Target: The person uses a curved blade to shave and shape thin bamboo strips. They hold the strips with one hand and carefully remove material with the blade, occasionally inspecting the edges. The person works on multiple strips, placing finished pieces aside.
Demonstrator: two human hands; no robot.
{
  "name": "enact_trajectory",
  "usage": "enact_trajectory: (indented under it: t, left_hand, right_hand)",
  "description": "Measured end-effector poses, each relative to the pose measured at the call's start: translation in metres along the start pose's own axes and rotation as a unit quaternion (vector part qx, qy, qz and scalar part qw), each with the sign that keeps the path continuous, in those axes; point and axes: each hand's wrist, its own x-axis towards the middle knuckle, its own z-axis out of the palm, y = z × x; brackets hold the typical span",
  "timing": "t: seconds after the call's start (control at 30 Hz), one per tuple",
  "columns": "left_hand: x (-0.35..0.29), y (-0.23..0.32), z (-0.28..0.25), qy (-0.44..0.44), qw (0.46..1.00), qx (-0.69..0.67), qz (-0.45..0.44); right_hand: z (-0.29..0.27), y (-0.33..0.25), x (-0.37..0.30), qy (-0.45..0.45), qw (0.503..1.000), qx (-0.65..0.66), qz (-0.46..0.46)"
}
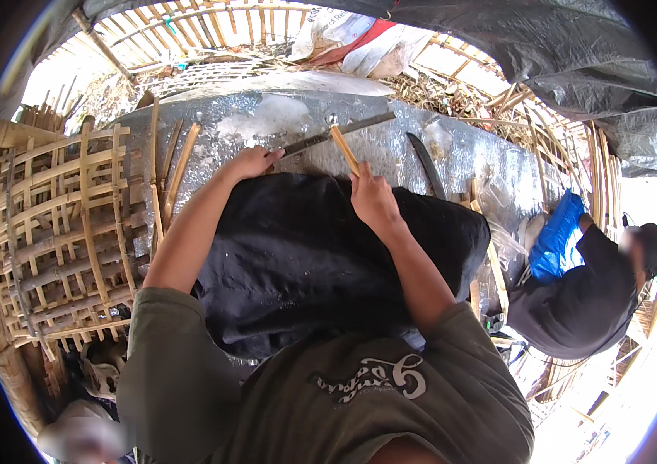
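My left hand (253, 162) is closed on the near end of a long, flat, dark strip (371, 122), which slants up to the right; its material is unclear. In my right hand (375, 201) is a pale wooden-handled tool (341, 147) with a small shiny end. That end lies against or just over the middle of the strip; contact cannot be made out. Black cloth (297, 263) covers my lap below both hands. To the right of my right hand, a dark curved blade (423, 164) rests on the silvery ground sheet (491, 155).
A woven bamboo lattice (65, 232) stands at the left, with loose bamboo strips (181, 170) beside it. At the right, another person (583, 294) in dark clothing handles a blue plastic sheet (559, 240). Sacks (359, 42) and plant scraps (460, 100) lie along the far side.
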Motion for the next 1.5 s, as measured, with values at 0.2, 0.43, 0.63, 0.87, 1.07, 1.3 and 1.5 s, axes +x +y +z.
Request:
enact_trajectory:
  t: [0.2,0.43,0.63,0.87,1.07,1.3,1.5]
  left_hand:
    - [-0.005,-0.002,0.001,0.009,1.000,0.004,0.010]
    - [-0.002,0.006,-0.004,-0.024,1.000,0.016,-0.008]
    - [-0.007,-0.001,0.002,0.004,1.000,0.002,-0.012]
    - [-0.010,0.011,-0.004,0.005,1.000,0.008,0.002]
    - [-0.003,-0.004,0.002,-0.001,1.000,0.002,0.004]
    - [-0.005,0.009,-0.002,0.013,1.000,0.013,-0.005]
    - [-0.007,-0.001,0.012,0.022,1.000,-0.008,0.011]
  right_hand:
    - [-0.112,-0.039,0.027,0.111,0.972,0.209,0.002]
    - [-0.002,0.009,-0.007,-0.009,1.000,-0.010,0.020]
    - [-0.095,-0.028,0.023,0.062,0.981,0.180,0.024]
    - [-0.012,0.013,-0.002,0.003,0.998,0.023,0.054]
    - [-0.086,-0.012,0.011,0.054,0.982,0.178,0.041]
    - [-0.015,0.006,-0.002,0.019,0.989,0.122,0.081]
    - [-0.067,-0.016,0.012,0.008,0.992,0.122,0.016]
